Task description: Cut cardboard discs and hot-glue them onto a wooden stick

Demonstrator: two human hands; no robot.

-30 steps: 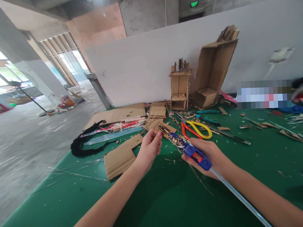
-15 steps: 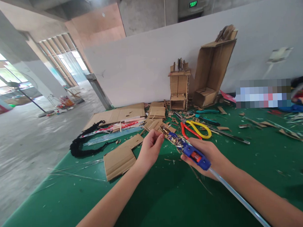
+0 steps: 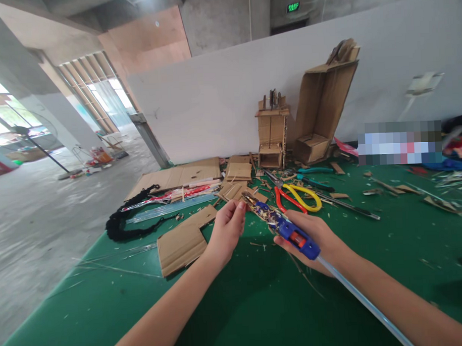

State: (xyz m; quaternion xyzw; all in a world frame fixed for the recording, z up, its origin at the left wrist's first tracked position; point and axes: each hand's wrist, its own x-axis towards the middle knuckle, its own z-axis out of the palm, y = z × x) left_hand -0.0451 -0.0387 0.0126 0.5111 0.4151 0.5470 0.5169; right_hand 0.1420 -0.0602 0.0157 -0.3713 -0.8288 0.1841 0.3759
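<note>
My right hand [image 3: 324,235] is wrapped round a blue hot glue gun [image 3: 303,243] with scraps stuck along its front. A long clear glue stick [image 3: 366,297] runs out of its back, over my forearm. The brass-coloured nozzle [image 3: 248,196] points away to the left, close to the fingertips of my left hand [image 3: 227,226]. Those left fingers are pinched together; whatever they hold is too small or hidden to name. Below and left of that hand lies a notched cardboard piece [image 3: 182,245]. Scissors with one red and one yellow handle [image 3: 303,195] rest just beyond the glue gun.
Behind stand a small cardboard structure [image 3: 271,131] and a taller cardboard box [image 3: 327,109], near the white wall. Pliers with teal handles [image 3: 316,170], a black fuzzy cord [image 3: 115,225], flat cardboard [image 3: 181,174] and several scraps lie on the green table [image 3: 258,313].
My left fingertips have shifted slightly down and left, and the nozzle shows more clearly. The glue gun stays in my right hand, nearly still. The view has turned very slightly.
</note>
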